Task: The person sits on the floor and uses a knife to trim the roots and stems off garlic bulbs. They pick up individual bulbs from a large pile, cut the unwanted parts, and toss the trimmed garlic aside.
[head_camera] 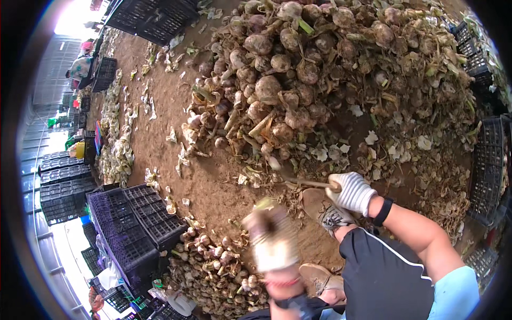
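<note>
My right hand (349, 193), in a white ribbed knit glove, grips the wooden handle (316, 183) of a slim tool above one shoe. The tool's far end blends into the litter, so its shape cannot be told. My left hand (276, 250), also gloved, is strongly blurred by motion. A brownish-purple garlic bulb (269, 221), smeared too, seems to be in its fingers. Ahead rises a large heap of soil-covered garlic bulbs (280, 86) with dry stalks. Beside my left forearm lies a smaller heap of trimmed garlic bulbs (216, 276).
Black plastic crates stand at the left (154, 218), top (154, 18) and right (489, 172). Stacked crates (66, 192) line the far left wall. Peeled garlic skins (116, 148) litter the dirt floor (156, 132). Another person (82, 68) sits near a crate at upper left.
</note>
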Demonstrator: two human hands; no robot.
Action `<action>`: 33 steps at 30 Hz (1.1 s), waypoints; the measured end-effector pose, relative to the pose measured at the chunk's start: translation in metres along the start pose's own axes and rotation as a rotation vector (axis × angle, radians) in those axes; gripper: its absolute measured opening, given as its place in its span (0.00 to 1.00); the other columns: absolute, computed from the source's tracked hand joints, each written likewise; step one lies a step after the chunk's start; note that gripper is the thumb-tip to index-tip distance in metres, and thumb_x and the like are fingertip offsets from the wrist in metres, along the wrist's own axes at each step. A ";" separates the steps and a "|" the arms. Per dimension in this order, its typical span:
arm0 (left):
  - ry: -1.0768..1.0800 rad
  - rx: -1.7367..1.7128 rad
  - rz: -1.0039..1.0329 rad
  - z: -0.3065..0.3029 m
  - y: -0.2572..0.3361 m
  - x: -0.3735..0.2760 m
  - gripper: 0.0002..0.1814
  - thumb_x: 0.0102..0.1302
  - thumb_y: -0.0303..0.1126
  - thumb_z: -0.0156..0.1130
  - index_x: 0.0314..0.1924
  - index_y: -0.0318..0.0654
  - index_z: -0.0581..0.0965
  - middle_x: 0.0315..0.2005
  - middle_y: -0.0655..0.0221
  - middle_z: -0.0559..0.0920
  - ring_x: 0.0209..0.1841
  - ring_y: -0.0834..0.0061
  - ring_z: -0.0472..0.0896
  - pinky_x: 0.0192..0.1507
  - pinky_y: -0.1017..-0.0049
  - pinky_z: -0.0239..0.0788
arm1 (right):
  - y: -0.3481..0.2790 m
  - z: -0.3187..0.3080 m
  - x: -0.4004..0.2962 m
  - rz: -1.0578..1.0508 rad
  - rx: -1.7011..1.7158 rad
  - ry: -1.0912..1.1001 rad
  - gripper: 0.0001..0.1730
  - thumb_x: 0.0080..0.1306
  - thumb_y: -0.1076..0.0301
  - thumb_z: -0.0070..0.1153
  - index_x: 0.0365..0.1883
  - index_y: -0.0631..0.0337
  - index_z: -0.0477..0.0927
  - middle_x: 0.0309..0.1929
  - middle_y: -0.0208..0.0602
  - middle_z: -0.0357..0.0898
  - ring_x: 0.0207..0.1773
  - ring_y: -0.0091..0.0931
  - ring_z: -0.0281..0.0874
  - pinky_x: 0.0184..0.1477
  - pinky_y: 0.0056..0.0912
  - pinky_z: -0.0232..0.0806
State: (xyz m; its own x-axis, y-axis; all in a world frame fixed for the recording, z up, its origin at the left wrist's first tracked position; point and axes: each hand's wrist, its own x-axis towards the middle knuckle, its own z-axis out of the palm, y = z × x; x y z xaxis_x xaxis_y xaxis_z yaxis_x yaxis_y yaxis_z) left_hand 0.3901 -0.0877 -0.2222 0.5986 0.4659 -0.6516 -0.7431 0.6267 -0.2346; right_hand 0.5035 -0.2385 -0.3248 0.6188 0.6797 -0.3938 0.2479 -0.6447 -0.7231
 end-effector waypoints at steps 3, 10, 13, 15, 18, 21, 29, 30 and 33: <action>-0.572 0.146 0.256 0.067 0.107 -0.060 0.05 0.60 0.26 0.63 0.34 0.35 0.75 0.29 0.64 0.79 0.36 0.72 0.80 0.46 0.66 0.79 | 0.033 0.005 -0.005 0.127 0.014 0.013 0.14 0.57 0.58 0.56 0.24 0.60 0.74 0.23 0.49 0.77 0.28 0.46 0.76 0.31 0.43 0.68; 0.087 1.506 0.652 0.057 0.027 0.024 0.13 0.65 0.27 0.58 0.50 0.37 0.76 0.43 0.65 0.79 0.45 0.74 0.76 0.48 0.72 0.73 | 0.034 0.006 -0.009 0.137 0.097 0.145 0.16 0.60 0.59 0.55 0.23 0.62 0.71 0.20 0.50 0.74 0.27 0.48 0.74 0.28 0.44 0.65; -0.857 2.122 0.718 0.037 -0.018 0.074 0.21 0.62 0.22 0.59 0.56 0.41 0.73 0.54 0.64 0.76 0.53 0.67 0.74 0.54 0.69 0.70 | 0.040 -0.003 -0.018 0.139 0.047 0.179 0.16 0.60 0.59 0.56 0.22 0.61 0.70 0.19 0.48 0.72 0.24 0.46 0.71 0.26 0.42 0.64; -1.230 2.488 1.089 0.046 -0.062 0.115 0.25 0.57 0.20 0.61 0.57 0.40 0.73 0.53 0.60 0.77 0.53 0.60 0.75 0.55 0.67 0.69 | 0.059 -0.022 -0.033 0.202 0.007 0.237 0.16 0.60 0.60 0.56 0.21 0.60 0.70 0.17 0.45 0.70 0.21 0.43 0.67 0.25 0.40 0.63; -1.182 2.953 1.401 0.049 -0.060 0.165 0.29 0.55 0.20 0.56 0.60 0.39 0.68 0.55 0.58 0.75 0.49 0.58 0.75 0.50 0.65 0.70 | 0.048 -0.032 -0.043 0.262 0.070 0.242 0.16 0.60 0.62 0.58 0.20 0.61 0.68 0.15 0.41 0.67 0.18 0.36 0.59 0.23 0.36 0.60; -1.037 3.093 1.421 0.053 -0.058 0.170 0.24 0.57 0.20 0.54 0.55 0.41 0.73 0.47 0.59 0.77 0.44 0.58 0.76 0.48 0.66 0.71 | 0.044 -0.036 -0.049 0.256 0.147 0.261 0.15 0.60 0.64 0.58 0.21 0.61 0.68 0.14 0.39 0.64 0.18 0.32 0.55 0.23 0.34 0.59; -0.373 1.482 0.014 0.009 -0.037 0.047 0.29 0.56 0.18 0.65 0.59 0.39 0.69 0.45 0.70 0.75 0.46 0.77 0.74 0.48 0.74 0.73 | 0.037 -0.047 -0.070 0.139 0.316 0.337 0.15 0.62 0.64 0.59 0.21 0.61 0.70 0.14 0.39 0.67 0.17 0.28 0.61 0.22 0.33 0.58; -0.344 1.399 -0.070 0.006 -0.039 0.025 0.31 0.56 0.18 0.64 0.60 0.40 0.67 0.44 0.70 0.75 0.45 0.78 0.74 0.49 0.76 0.72 | 0.028 -0.047 -0.068 0.099 0.353 0.336 0.15 0.62 0.64 0.59 0.21 0.61 0.70 0.14 0.39 0.67 0.17 0.29 0.61 0.22 0.33 0.58; -0.366 1.801 0.171 -0.012 -0.037 0.006 0.26 0.52 0.20 0.69 0.51 0.37 0.72 0.36 0.73 0.76 0.38 0.79 0.74 0.46 0.77 0.71 | 0.010 -0.053 -0.072 -0.029 0.349 0.352 0.15 0.62 0.63 0.60 0.22 0.60 0.71 0.15 0.41 0.67 0.17 0.33 0.64 0.21 0.34 0.59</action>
State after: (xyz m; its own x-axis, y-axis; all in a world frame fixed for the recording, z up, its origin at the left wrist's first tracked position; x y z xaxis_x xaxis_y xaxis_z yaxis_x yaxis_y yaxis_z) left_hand 0.4175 -0.1151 -0.2263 0.7704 0.5299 -0.3545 0.2380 0.2767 0.9310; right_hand 0.5005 -0.3126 -0.2733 0.8446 0.4972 -0.1987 0.0418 -0.4312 -0.9013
